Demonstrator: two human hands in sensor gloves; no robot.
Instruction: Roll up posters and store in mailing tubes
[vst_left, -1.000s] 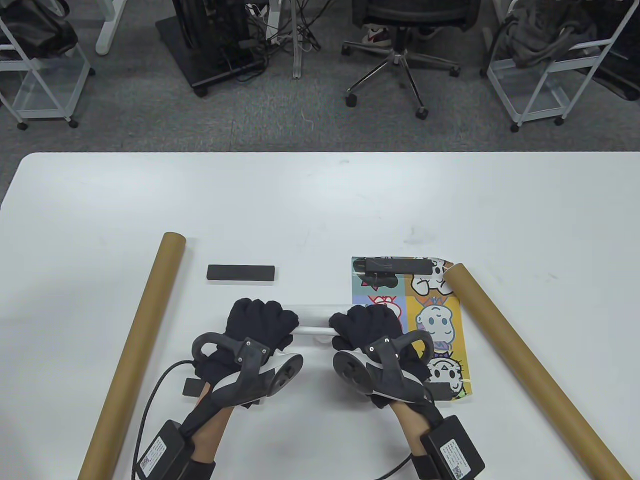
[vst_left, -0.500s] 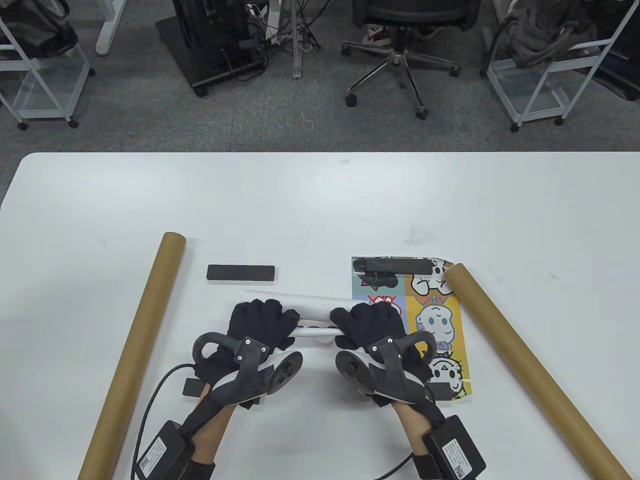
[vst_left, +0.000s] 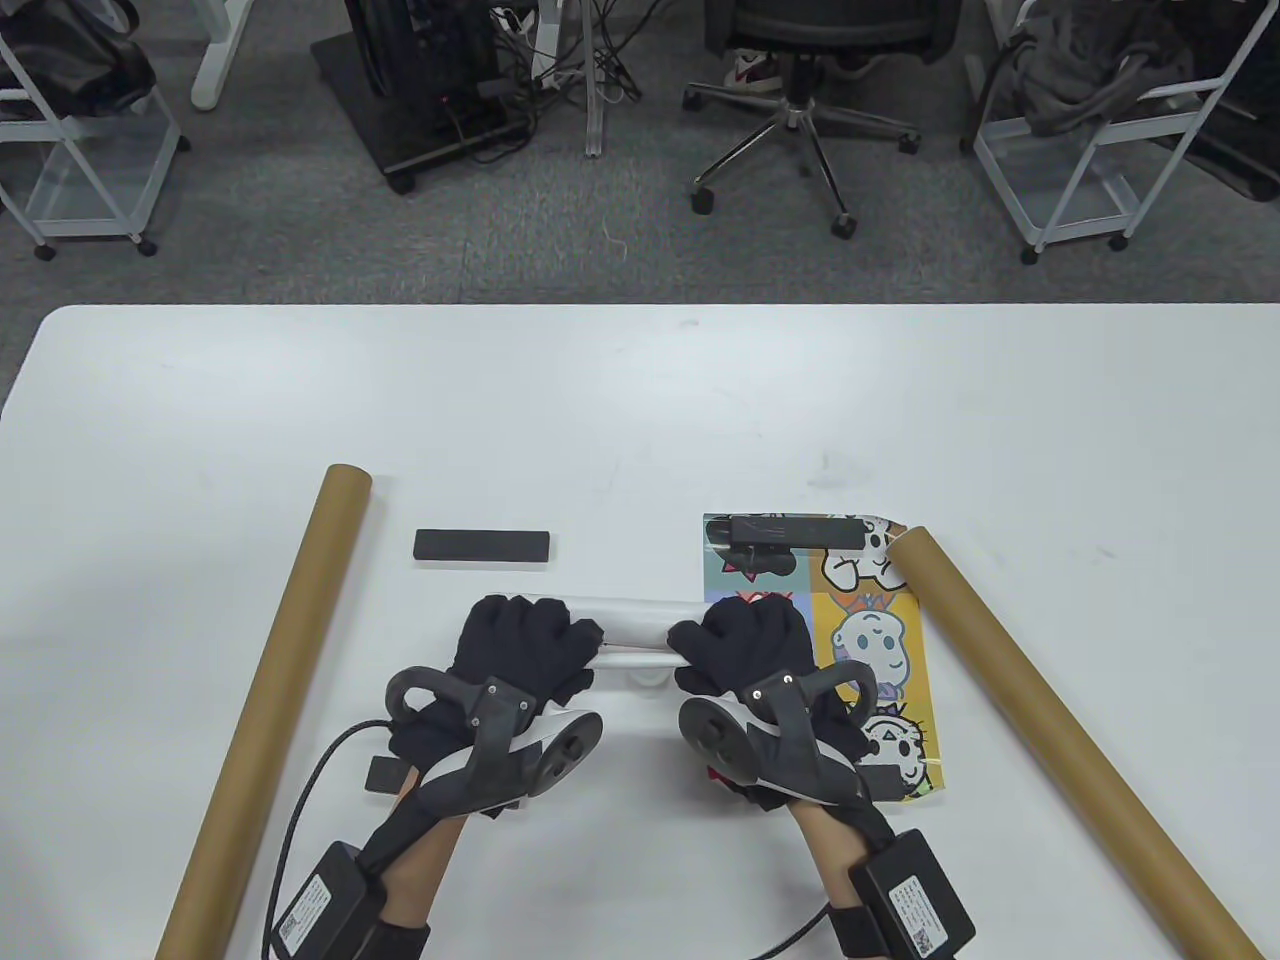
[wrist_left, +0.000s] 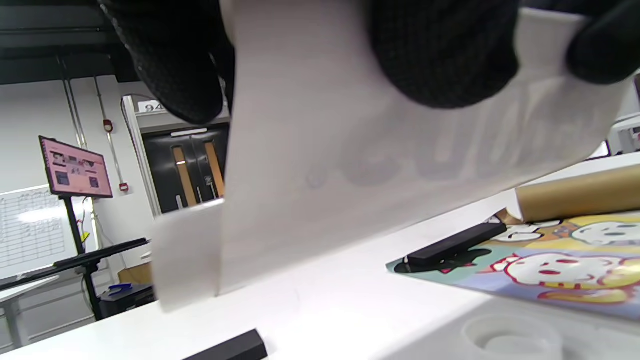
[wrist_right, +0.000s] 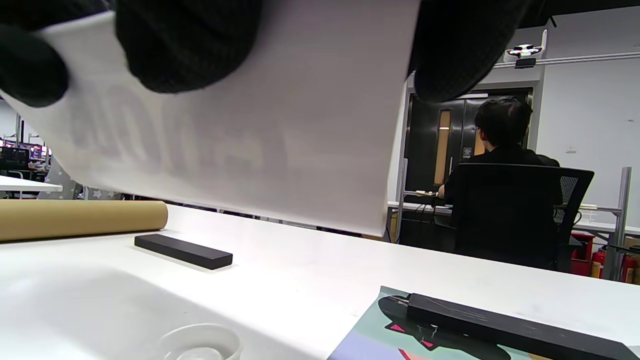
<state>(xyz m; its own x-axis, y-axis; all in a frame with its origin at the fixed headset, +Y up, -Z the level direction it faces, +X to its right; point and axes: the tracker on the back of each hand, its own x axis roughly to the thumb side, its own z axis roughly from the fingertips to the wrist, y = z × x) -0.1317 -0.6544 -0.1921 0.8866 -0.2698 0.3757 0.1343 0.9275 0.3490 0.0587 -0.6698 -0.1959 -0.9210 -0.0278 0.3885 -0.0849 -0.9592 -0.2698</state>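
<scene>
The white poster (vst_left: 640, 612) I am working on is a loose roll lifted just off the table (vst_left: 640, 400), held crosswise between my left hand (vst_left: 525, 650) and my right hand (vst_left: 745, 645). Both hands have their fingers curled round it; in the wrist views the gloved fingers (wrist_left: 440, 55) press into the paper from above, and the sheet hangs with a free edge, so I judge the roll is not tight enough yet.

Nothing looks stored so far. The left mailing tube (vst_left: 270, 700) lies along the left side of the table, the right mailing tube (vst_left: 1060, 735) slants along the right, and I see no paper in either open end, though I cannot see inside them. A white cap (wrist_right: 200, 342) sits on the table below the roll.

The cartoon poster (vst_left: 870, 660) lies flat beside my right hand, its far edge pinned by a black bar (vst_left: 785, 530). Another black bar (vst_left: 483, 545) rests alone near the left tube. So one roll to finish and insert, then the second poster entirely.
</scene>
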